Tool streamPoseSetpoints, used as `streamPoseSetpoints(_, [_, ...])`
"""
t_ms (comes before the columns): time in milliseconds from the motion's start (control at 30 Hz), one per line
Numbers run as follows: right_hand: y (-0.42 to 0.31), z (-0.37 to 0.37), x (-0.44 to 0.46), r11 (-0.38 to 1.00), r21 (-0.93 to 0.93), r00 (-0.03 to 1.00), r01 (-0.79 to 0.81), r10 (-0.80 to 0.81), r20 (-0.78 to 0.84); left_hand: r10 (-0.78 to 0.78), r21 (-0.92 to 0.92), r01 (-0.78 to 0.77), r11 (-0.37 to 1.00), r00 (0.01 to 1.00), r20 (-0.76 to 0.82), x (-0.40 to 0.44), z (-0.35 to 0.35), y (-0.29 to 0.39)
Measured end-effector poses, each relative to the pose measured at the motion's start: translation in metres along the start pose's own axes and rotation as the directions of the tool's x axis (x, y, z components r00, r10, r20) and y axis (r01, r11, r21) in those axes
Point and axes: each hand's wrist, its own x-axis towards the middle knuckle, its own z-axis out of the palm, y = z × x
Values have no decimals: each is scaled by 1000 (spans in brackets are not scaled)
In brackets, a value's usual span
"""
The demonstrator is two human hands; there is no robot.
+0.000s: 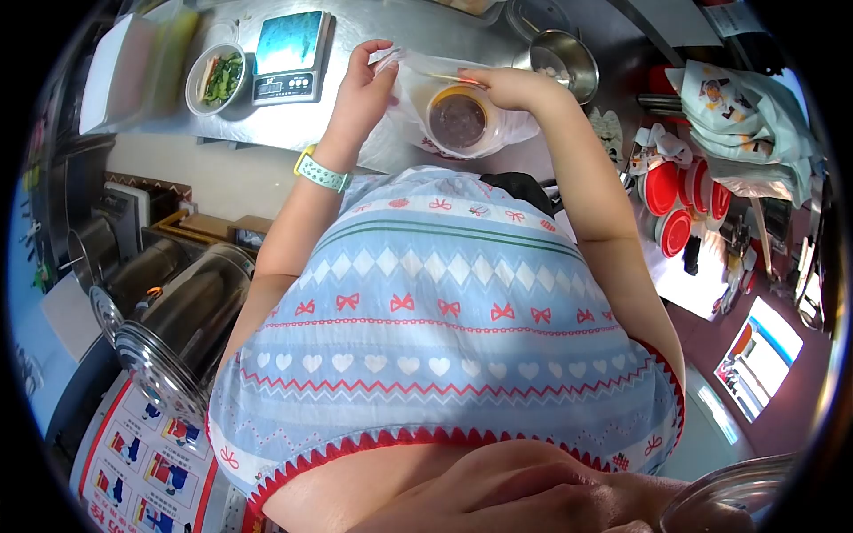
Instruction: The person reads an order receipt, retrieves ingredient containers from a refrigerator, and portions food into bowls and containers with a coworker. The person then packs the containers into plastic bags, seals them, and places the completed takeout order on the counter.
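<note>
A thin white plastic bag lies open on the steel counter around a round tub with dark brown contents. My left hand is closed, pinching the bag's upper left edge between thumb and fingers. On the other side, my right hand reaches over the bag's upper right part, its fingers closed on a thin light-brown stick that lies across the bag above the tub. Whether those fingers also grip the bag's film, I cannot tell.
A digital scale and a bowl of green leaves stand left on the counter. A steel pot stands right of my right hand. Red-lidded tubs and hanging bags are further right; steel canisters stand lower left.
</note>
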Motion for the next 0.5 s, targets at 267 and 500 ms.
streamPoseSetpoints(267, [-22,-10,-4,978,-206,986,11,-45,-161,25,85,-29,996,998,52,-6,0,5])
streamPoseSetpoints(500, [-21,4,-94,993,-7,728,-120,83,-680,-13,219,-10,976,994,105,-28,-20,7])
